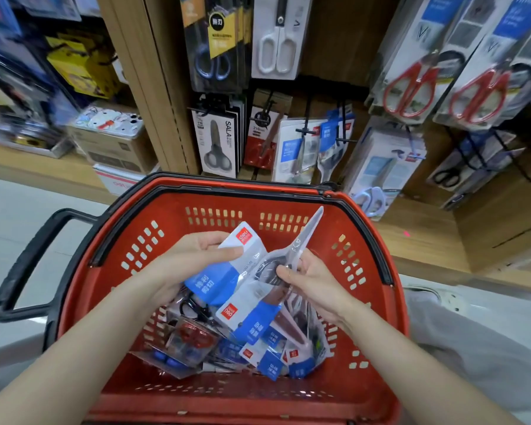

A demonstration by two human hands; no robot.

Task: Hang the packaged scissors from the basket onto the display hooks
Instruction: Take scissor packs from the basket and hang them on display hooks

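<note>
My left hand [196, 256] pinches a blue pack [215, 282]; my right hand [314, 283] pinches the clear pack [308, 234] beside it. Probably separating them.

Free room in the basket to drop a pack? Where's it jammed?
Free: basket floor strip between the pile and the near wall; wooden ledge right of the basket. Crowded: basket middle, where left hand and right hand grip packs above the pile; display hooks look full.
</note>
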